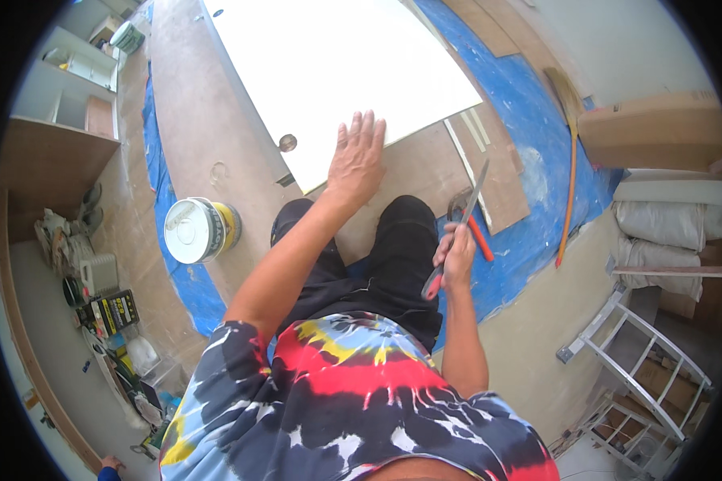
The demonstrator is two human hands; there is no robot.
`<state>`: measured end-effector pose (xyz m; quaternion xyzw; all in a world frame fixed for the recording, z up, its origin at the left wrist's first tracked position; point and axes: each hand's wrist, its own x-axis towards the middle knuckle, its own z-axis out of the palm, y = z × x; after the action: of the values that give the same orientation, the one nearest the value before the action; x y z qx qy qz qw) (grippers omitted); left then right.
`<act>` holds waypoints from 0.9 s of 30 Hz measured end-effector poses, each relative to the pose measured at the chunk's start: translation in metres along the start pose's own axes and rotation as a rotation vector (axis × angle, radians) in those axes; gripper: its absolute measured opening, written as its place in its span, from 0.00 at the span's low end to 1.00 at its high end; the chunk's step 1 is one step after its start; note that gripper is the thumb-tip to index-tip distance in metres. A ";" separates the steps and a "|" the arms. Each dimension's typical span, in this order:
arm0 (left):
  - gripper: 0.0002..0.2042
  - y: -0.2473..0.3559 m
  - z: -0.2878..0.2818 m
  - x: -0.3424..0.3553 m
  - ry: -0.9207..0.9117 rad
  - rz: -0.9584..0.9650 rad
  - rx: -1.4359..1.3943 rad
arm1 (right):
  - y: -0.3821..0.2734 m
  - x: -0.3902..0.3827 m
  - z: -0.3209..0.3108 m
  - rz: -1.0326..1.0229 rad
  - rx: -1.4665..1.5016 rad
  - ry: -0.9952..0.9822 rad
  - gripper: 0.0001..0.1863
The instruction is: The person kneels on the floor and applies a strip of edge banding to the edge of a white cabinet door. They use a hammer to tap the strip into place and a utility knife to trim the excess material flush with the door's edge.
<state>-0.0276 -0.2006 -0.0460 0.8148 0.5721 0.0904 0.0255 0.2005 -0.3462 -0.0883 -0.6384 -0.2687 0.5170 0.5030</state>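
Note:
My left hand (pixel 356 167) lies flat, fingers stretched, on the near end of a large white panel (pixel 353 68). A round hinge hole (pixel 288 143) shows in the panel near its left edge, by the near corner. In my right hand (pixel 455 255) is what looks like a file (pixel 479 186), gripped at its red and dark handle, its long grey blade pointing up and away to the right of the panel. Beside that hand lies a tool with a red handle (pixel 480 237), perhaps a hammer or pincers; its dark head is partly hidden behind the file.
A lidded paint bucket (pixel 188 231) stands left of my knees. Blue sheeting (pixel 529 232) and brown boards (pixel 501 180) cover the floor. At right are a broom (pixel 571 152), a cardboard box (pixel 658 132) and a ladder (pixel 638 373). Another person's hand (pixel 112 462) shows at lower left.

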 end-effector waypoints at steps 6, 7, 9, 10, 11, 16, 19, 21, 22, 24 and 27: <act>0.39 0.071 0.017 0.072 -0.001 0.135 0.001 | -0.001 -0.009 -0.025 -0.014 -0.100 0.085 0.25; 0.36 0.079 0.012 0.072 0.037 0.145 -0.071 | -0.004 0.000 -0.026 -0.061 -0.179 0.086 0.25; 0.30 0.076 -0.006 0.068 -0.230 0.188 -0.480 | -0.006 0.023 -0.024 -0.177 -0.345 0.071 0.24; 0.28 0.068 -0.016 0.067 -0.384 0.226 -0.681 | -0.005 0.034 -0.021 -0.252 -0.429 0.059 0.23; 0.17 0.056 -0.026 0.057 -0.244 0.080 -0.940 | -0.003 0.045 -0.017 -0.239 -0.510 0.054 0.23; 0.29 -0.047 -0.036 0.077 0.151 -0.589 -0.206 | 0.021 0.053 0.012 -0.510 -0.797 -0.158 0.18; 0.35 -0.060 -0.013 0.076 0.083 -0.461 0.002 | 0.007 0.078 0.033 -0.496 -0.947 -0.294 0.19; 0.35 -0.059 -0.005 0.072 0.046 -0.435 0.019 | -0.021 0.118 0.045 -0.512 -1.114 -0.176 0.22; 0.35 -0.059 -0.004 0.071 0.034 -0.451 0.005 | -0.040 0.146 0.048 -0.490 -1.113 -0.138 0.24; 0.35 -0.058 -0.006 0.071 0.065 -0.424 0.008 | -0.068 0.169 0.054 -0.549 -0.991 -0.021 0.26; 0.36 -0.059 -0.011 0.074 0.004 -0.445 0.002 | -0.080 0.146 0.056 -0.779 -0.871 0.100 0.23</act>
<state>-0.0600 -0.1116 -0.0351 0.6685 0.7378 0.0837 0.0427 0.2090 -0.1716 -0.0688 -0.6641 -0.6472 0.1051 0.3593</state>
